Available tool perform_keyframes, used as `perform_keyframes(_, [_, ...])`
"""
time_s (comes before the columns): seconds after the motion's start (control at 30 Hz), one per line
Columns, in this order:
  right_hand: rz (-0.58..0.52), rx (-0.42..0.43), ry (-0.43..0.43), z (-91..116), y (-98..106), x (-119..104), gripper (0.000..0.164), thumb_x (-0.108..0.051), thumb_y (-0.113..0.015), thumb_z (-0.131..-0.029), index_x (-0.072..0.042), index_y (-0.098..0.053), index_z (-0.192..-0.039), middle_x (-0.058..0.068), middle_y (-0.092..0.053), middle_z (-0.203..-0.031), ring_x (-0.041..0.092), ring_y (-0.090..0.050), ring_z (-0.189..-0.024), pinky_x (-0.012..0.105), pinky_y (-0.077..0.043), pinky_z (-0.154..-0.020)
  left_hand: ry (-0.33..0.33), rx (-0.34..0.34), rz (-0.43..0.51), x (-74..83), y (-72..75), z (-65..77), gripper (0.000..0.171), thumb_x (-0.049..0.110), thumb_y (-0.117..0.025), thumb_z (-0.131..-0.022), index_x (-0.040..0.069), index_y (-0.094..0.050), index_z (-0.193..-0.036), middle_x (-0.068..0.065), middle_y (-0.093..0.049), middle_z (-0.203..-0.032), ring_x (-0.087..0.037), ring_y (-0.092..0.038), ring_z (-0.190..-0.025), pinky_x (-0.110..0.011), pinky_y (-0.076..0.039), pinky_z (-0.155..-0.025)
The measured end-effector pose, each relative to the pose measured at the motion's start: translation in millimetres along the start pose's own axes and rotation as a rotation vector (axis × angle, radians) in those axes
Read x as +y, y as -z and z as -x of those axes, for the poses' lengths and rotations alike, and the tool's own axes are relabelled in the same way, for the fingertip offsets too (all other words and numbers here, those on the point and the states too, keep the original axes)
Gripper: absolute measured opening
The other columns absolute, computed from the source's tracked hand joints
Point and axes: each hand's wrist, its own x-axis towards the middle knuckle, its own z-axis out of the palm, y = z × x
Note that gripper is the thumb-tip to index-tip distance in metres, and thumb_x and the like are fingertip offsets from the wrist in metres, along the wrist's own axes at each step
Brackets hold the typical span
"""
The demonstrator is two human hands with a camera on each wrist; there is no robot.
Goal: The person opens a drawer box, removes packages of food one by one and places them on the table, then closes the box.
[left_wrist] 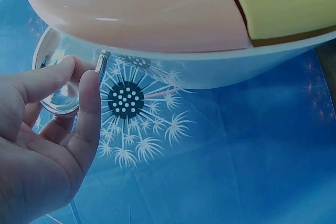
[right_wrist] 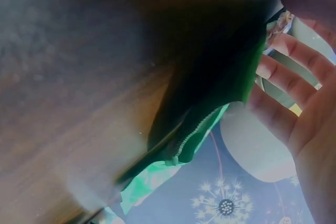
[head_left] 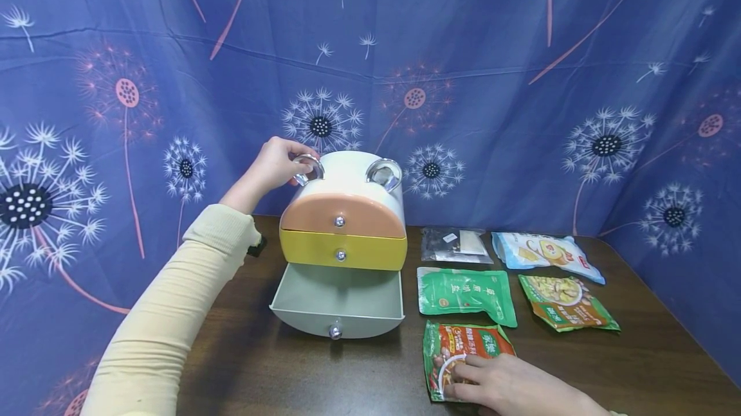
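A small cabinet with a white top stands on the table, two silver rings on it. My left hand grips the left silver ring, thumb and fingers curled about it in the left wrist view. Its orange drawer and yellow drawer are closed. The grey-green bottom drawer is pulled out, nothing inside. At the front, my right hand touches a red and green food packet lying flat. The fingers of that hand are spread, reaching over the packet's lower part.
Behind that packet lies a green pouch, and farther back a clear and dark packet. To the right are a light blue bag and a green and orange packet. A blue dandelion-print cloth hangs around the brown table.
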Motion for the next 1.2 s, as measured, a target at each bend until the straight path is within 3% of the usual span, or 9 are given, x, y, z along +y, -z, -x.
perform_keyframes(0.33, [0.054, 0.086, 0.011, -14, 14, -1, 0.060, -0.011, -0.076, -0.065, -0.028, -0.057, -0.120, -0.013, -0.058, -0.108, -0.001, -0.054, -0.082, 0.011, -0.036, -0.050, 0.001, 0.005, -0.001, -0.5, -0.5, -0.5, 0.023, 0.012, -0.066, -0.088, 0.016, -0.070, -0.110, -0.010, -0.068, -0.105, -0.017, -0.063, -0.052, -0.027, -0.051, -0.051])
perform_keyframes(0.43, [0.056, 0.084, 0.005, -18, 19, -1, 0.060, -0.012, -0.075, -0.067, -0.028, -0.057, -0.122, -0.012, -0.059, -0.111, 0.000, -0.057, -0.087, 0.014, -0.041, -0.052, 0.001, 0.006, 0.002, -0.9, -0.6, -0.5, 0.023, 0.012, -0.066, -0.088, 0.016, -0.070, -0.110, -0.010, -0.068, -0.105, -0.017, -0.062, -0.052, -0.027, -0.052, -0.051])
perform_keyframes(0.53, [0.037, 0.088, -0.006, -24, 24, -1, 0.052, -0.015, -0.075, -0.072, -0.030, -0.057, -0.119, -0.015, -0.056, -0.105, -0.002, -0.054, -0.081, 0.012, -0.035, -0.049, 0.005, 0.007, 0.005, -1.0, -0.6, -0.1, 0.023, 0.013, -0.066, -0.088, 0.016, -0.070, -0.110, -0.009, -0.068, -0.105, -0.017, -0.062, -0.052, -0.027, -0.053, -0.052])
perform_keyframes(0.67, [0.051, 0.115, 0.007, -33, 28, -2, 0.040, -0.019, -0.071, -0.079, -0.030, -0.058, -0.116, -0.016, -0.053, -0.102, 0.000, -0.050, -0.085, 0.013, -0.039, -0.055, 0.001, 0.009, 0.004, -1.5, -0.5, -0.1, 0.023, 0.012, -0.066, -0.087, 0.015, -0.070, -0.110, -0.010, -0.068, -0.107, -0.017, -0.061, -0.051, -0.027, -0.052, -0.052])
perform_keyframes(0.77, [0.113, 0.135, 0.056, -40, 32, -1, 0.033, -0.021, -0.062, -0.084, -0.026, -0.058, -0.116, -0.013, -0.054, -0.105, 0.005, -0.051, -0.090, 0.020, -0.048, -0.065, -0.002, 0.011, 0.000, -1.8, -0.4, -0.5, 0.023, 0.012, -0.066, -0.087, 0.015, -0.070, -0.109, -0.010, -0.068, -0.106, -0.017, -0.061, -0.051, -0.026, -0.052, -0.052])
perform_keyframes(0.87, [0.179, 0.128, 0.091, -46, 37, 0, 0.035, -0.022, -0.060, -0.082, -0.024, -0.058, -0.117, -0.009, -0.056, -0.105, 0.009, -0.051, -0.088, 0.022, -0.049, -0.069, 0.000, 0.013, 0.001, -1.8, -0.2, -0.2, 0.023, 0.013, -0.067, -0.087, 0.015, -0.070, -0.110, -0.010, -0.068, -0.106, -0.017, -0.061, -0.051, -0.026, -0.052, -0.051])
perform_keyframes(0.97, [0.227, 0.125, 0.112, -53, 42, 1, 0.044, -0.025, -0.067, -0.075, -0.024, -0.057, -0.118, -0.008, -0.057, -0.105, 0.010, -0.052, -0.088, 0.022, -0.048, -0.067, 0.000, 0.012, 0.003, -1.7, -0.1, 0.3, 0.023, 0.013, -0.067, -0.088, 0.015, -0.070, -0.110, -0.010, -0.068, -0.106, -0.017, -0.062, -0.051, -0.029, -0.052, -0.052])
perform_keyframes(1.07, [0.235, 0.128, 0.109, -59, 46, 1, 0.052, -0.026, -0.072, -0.070, -0.025, -0.057, -0.119, -0.008, -0.057, -0.108, 0.010, -0.053, -0.090, 0.022, -0.047, -0.064, 0.004, 0.008, 0.006, -1.5, -0.5, 0.3, 0.024, 0.014, -0.067, -0.088, 0.017, -0.070, -0.111, -0.008, -0.068, -0.107, -0.018, -0.062, -0.052, -0.031, -0.052, -0.053])
perform_keyframes(1.2, [0.218, 0.138, 0.096, -68, 49, 1, 0.050, -0.020, -0.067, -0.071, -0.026, -0.057, -0.120, -0.008, -0.057, -0.111, 0.010, -0.052, -0.092, 0.023, -0.047, -0.064, 0.006, 0.006, 0.010, -1.2, -0.8, -0.2, 0.024, 0.014, -0.067, -0.088, 0.017, -0.070, -0.111, -0.008, -0.068, -0.108, -0.018, -0.062, -0.052, -0.030, -0.052, -0.052])
